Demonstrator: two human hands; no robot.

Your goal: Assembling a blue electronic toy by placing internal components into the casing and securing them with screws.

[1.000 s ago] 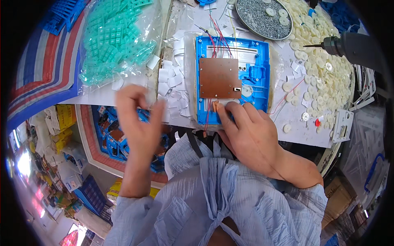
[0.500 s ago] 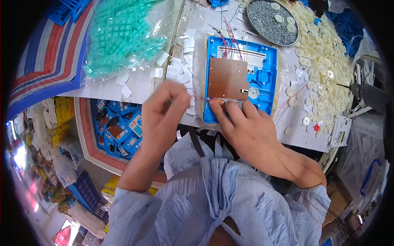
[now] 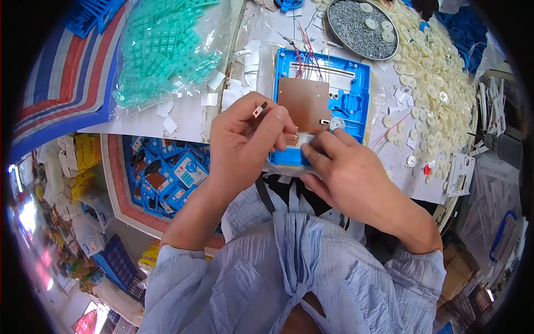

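A blue plastic housing (image 3: pixel 360 106) lies open on the table before me, with a brown circuit board (image 3: pixel 303 103) in it. Between the thumb and forefinger of my left hand (image 3: pixel 245 133) is a small slide switch (image 3: pixel 259 110) with a pale plate and dark tip, raised over the housing's left side. My right hand (image 3: pixel 347 167) rests at the housing's near edge. Its fingers are bent beside a small copper-coloured piece (image 3: pixel 291 139); whether they pinch anything is hidden. Red and dark wires (image 3: pixel 306 55) rise from the housing's far end.
A round metal tray of screws (image 3: pixel 361 33) stands at the far right, beside a heap of cream plastic wheels (image 3: pixel 423 83). A clear bag of green keypads (image 3: pixel 161 50) lies far left. Below it, a bin (image 3: pixel 125 183) holds blue assembled units. White paper slips (image 3: pixel 167 108) lie scattered.
My left hand has moved right and in over the housing, and the small switch now shows in its fingers. My right hand has drawn slightly back, its fingers more bent. The view has shifted a little.
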